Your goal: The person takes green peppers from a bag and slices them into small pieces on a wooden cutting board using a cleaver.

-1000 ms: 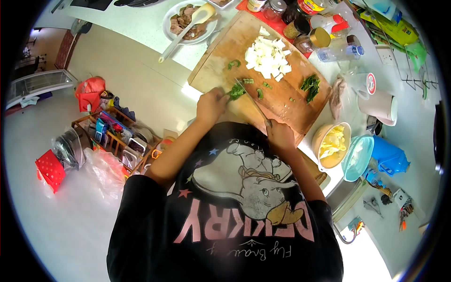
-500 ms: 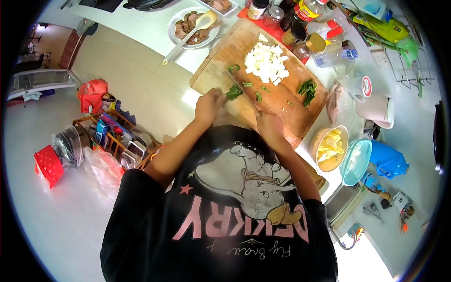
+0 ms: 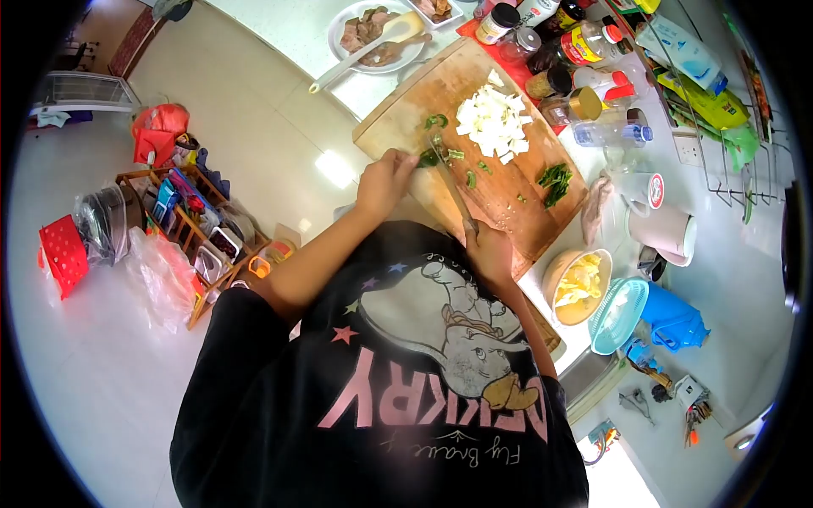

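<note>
A wooden cutting board (image 3: 398, 127) lies on the counter. My right hand (image 3: 489, 251) is closed around the handle of a knife (image 3: 455, 191), whose blade points up and left across the board. The blade's tip end is beside a dark green vegetable (image 3: 428, 158), which the closed fingers of my left hand (image 3: 386, 179) hold at the board's near left edge. Small green pieces (image 3: 471, 179) lie right of the blade. Above them sits a heap of white chopped pieces (image 3: 494, 124). A dark green pile (image 3: 555, 184) rests toward the board's right.
A plate of meat (image 3: 335, 42) with a spoon across it stands at the top. Jars and bottles (image 3: 584, 44) line the board's far side. A bowl with yellow pieces (image 3: 552, 292) and a turquoise basket (image 3: 596, 339) stand at right. A wooden crate (image 3: 196, 311) is on the floor at left.
The view has shifted and turned a little. The knife blade has moved against the green vegetable at my left hand, and its angle is steeper than a second ago.
</note>
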The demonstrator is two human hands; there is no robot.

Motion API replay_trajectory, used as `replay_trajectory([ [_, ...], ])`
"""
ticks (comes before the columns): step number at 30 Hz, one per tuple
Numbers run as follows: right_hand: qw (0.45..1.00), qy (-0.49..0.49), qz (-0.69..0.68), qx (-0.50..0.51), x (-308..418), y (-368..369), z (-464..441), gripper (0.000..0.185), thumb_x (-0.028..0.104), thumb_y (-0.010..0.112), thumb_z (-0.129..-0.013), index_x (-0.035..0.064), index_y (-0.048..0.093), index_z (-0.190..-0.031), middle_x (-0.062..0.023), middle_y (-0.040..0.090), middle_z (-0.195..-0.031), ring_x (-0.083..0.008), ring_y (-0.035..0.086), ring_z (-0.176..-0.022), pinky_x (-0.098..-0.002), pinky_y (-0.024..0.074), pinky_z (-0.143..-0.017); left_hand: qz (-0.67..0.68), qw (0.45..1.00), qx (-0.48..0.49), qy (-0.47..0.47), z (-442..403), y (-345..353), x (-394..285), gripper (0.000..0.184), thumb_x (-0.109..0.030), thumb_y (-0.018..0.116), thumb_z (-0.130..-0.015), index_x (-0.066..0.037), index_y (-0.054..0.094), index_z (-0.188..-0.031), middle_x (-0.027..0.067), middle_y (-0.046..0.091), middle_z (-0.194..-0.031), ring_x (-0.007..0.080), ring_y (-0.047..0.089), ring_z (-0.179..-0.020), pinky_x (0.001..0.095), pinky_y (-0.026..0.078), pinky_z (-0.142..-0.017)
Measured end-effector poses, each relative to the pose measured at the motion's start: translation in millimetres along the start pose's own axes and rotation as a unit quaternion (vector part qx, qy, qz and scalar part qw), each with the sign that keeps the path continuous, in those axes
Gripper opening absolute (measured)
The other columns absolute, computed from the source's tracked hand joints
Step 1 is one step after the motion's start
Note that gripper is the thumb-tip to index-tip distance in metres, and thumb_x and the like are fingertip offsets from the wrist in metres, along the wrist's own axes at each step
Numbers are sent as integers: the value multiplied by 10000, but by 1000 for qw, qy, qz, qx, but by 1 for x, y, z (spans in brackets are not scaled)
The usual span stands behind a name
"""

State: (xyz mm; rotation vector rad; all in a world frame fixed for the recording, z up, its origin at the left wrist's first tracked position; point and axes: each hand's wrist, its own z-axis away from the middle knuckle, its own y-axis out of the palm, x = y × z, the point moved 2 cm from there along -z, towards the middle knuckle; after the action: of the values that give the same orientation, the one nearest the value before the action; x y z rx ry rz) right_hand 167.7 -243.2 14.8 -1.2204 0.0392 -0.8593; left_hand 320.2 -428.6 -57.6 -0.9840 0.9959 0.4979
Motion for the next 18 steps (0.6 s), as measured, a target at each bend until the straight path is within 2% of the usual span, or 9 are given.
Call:
replay_trajectory([
  [4,1000,3,21,18,3,4,-4,367,343,482,-997,53,704,-1040,-234,688,-812,-406,678,-782,-502,528,-722,22,998,48,-33,3,-9,-17,241,-191,657,-948,44,605,-952,126,675,-674,200,655,-508,330,510,-511],
  [7,999,9,26,22,9,0,-4,370,341,479,-998,47,699,-1047,-240,688,-815,-410,679,-789,-505,529,-727,-22,998,51,-25,0,-6,-9,221,-176,653,-944,40,606,-938,138,686,-690,205,671,-521,329,513,-508],
  [18,996,13,34,82,13,-4,-13,360,314,479,-990,19,684,-1015,-264,681,-830,-429,672,-799,-524,525,-730,77,985,96,-117,-11,-9,-10,196,-116,638,-936,51,591,-844,111,660,-632,187,651,-481,316,507,-442],
])
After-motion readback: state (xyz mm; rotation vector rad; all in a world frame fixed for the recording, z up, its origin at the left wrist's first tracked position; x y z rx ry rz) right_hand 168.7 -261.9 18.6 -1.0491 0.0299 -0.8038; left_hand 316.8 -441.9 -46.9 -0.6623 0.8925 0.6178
